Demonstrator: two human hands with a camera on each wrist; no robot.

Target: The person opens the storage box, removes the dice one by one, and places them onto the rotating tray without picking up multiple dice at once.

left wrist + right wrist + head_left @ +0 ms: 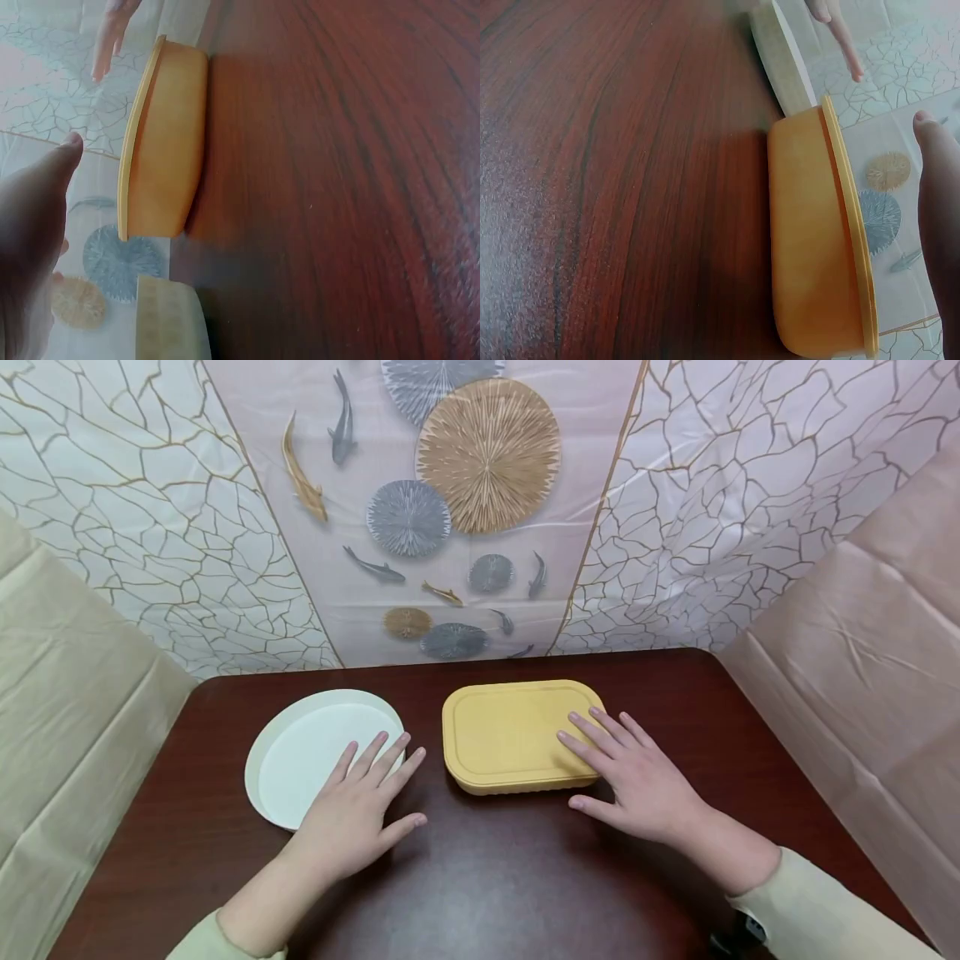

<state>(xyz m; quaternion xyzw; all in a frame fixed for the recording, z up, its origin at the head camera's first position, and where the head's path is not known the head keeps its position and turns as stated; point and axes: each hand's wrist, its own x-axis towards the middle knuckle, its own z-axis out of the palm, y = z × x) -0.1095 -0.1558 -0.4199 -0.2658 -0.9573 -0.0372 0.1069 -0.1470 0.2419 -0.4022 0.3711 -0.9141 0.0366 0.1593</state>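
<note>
Spread-fingered left hand (pixel 347 827) partly hiding white dish (pixel 300 768), spread-fingered right hand (pixel 647 787) overlapping yellow box (pixel 506 735), dark wrist device (pixel 741 935) indistinct

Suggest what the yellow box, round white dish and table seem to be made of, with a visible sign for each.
Yellow box: probably plastic, fairly matt; even colour and a moulded-looking lid edge suggest it.
Round white dish: perhaps plastic, given its smooth, evenly pale surface; coated metal is possible.
Table: wood or laminate, slightly glossy; grain streaks and soft reflections show.
</note>
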